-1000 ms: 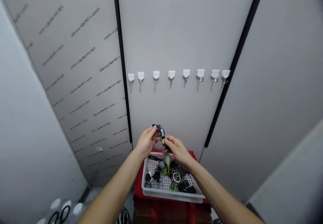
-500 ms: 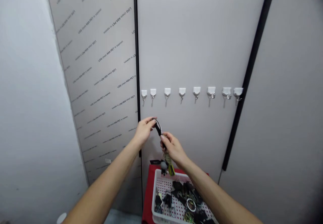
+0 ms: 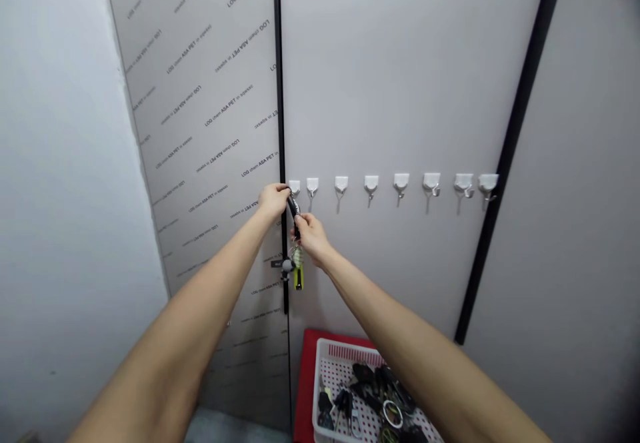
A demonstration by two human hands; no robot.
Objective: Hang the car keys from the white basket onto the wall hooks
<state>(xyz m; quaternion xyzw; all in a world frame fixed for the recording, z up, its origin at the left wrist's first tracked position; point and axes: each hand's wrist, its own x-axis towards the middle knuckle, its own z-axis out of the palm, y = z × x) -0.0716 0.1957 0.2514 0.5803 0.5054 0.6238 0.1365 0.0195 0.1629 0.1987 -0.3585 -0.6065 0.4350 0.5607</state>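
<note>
Between both hands hangs a keychain (image 3: pixel 299 256) with a dark strap loop, a small grey figure (image 3: pixel 287 266) and a yellow-green tag dangling below. My left hand (image 3: pixel 275 200) pinches the top of the loop at the leftmost white hook (image 3: pixel 295 186), partly covering it. Whether the loop is over that hook's prong I cannot tell. My right hand (image 3: pixel 311 235) grips the strap lower down, just under the loop. To the right, a row of several white hooks (image 3: pixel 371 185) runs along the light grey panel.
Below, a white perforated basket (image 3: pixel 320 423) with several keys and keychains (image 3: pixel 370 383) stands on a red surface (image 3: pixel 305 376). Black vertical strips (image 3: pixel 280 96) border the panel. A printed panel (image 3: pixel 200 110) and a wall (image 3: pixel 60 163) lie to the left.
Both hands have lifted the keychain up and to the left, from below the row to the leftmost hook. The dangling pieces now hang well above the basket.
</note>
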